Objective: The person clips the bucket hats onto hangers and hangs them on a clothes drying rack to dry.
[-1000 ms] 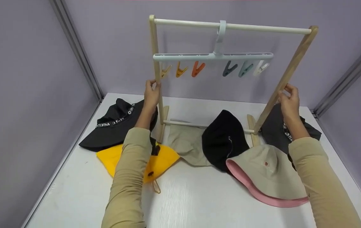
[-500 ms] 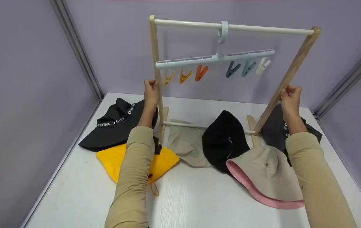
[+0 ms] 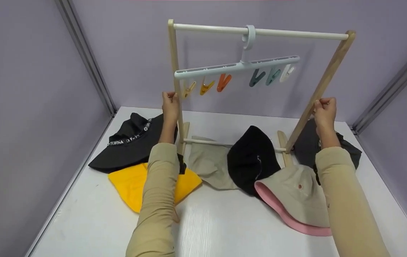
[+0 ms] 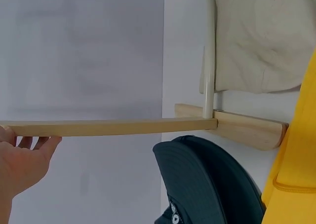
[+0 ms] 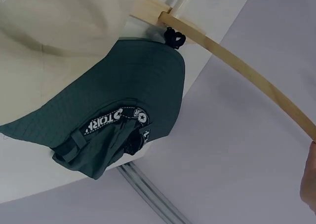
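A wooden rack (image 3: pixel 260 33) with a white top bar stands on the white table (image 3: pixel 224 228). My left hand (image 3: pixel 170 101) grips its left post (image 3: pixel 175 71); my right hand (image 3: pixel 324 109) grips its slanted right post (image 3: pixel 326 80). A pale blue clip hanger (image 3: pixel 237 67) with several coloured clips hangs tilted from the bar. In the left wrist view my left hand (image 4: pixel 19 162) holds the post (image 4: pixel 113 128). In the right wrist view the post (image 5: pixel 237 66) runs toward my right hand (image 5: pixel 310 182) at the frame edge.
Hats lie around the rack's feet: a black lettered one (image 3: pixel 128 142), a yellow one (image 3: pixel 132 184), a beige one (image 3: pixel 208 162), a black one (image 3: pixel 251 157), a beige-and-pink one (image 3: pixel 296 196) and a dark grey one (image 3: pixel 308 146). Purple walls close in on three sides.
The rack has shifted slightly under both hands, and the clip hanger has swung from level to tilted, left end lower. Both hands keep their grip on the posts.
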Tool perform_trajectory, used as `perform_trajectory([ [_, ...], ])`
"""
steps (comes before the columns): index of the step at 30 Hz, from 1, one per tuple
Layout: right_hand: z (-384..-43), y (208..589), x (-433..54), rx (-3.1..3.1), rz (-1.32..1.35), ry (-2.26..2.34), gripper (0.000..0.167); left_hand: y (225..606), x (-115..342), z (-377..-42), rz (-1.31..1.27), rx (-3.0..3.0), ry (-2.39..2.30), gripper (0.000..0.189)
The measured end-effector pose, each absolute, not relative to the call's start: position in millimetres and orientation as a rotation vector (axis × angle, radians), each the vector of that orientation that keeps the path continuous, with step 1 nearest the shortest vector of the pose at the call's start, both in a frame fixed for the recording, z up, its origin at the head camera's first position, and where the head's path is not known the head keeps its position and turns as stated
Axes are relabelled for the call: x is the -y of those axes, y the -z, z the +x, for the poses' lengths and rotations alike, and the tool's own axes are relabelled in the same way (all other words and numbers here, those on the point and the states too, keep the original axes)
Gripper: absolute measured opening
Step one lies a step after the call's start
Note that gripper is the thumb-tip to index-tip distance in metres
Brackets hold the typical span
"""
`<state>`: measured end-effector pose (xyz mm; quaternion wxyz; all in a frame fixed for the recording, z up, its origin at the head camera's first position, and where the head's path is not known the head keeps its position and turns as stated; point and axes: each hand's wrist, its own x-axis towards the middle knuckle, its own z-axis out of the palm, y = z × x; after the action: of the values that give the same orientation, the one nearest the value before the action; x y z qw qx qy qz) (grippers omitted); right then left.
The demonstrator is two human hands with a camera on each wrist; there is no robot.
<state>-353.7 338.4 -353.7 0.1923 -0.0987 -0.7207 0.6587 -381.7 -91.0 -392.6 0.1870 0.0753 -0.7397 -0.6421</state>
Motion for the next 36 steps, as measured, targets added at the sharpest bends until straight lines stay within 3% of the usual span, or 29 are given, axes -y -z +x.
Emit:
perform_trajectory([
  [36, -352, 356, -339, 2.008, -0.268, -1.853, 0.004, 393, 94, -378, 0.207, 2.073, 1.806, 0.02],
])
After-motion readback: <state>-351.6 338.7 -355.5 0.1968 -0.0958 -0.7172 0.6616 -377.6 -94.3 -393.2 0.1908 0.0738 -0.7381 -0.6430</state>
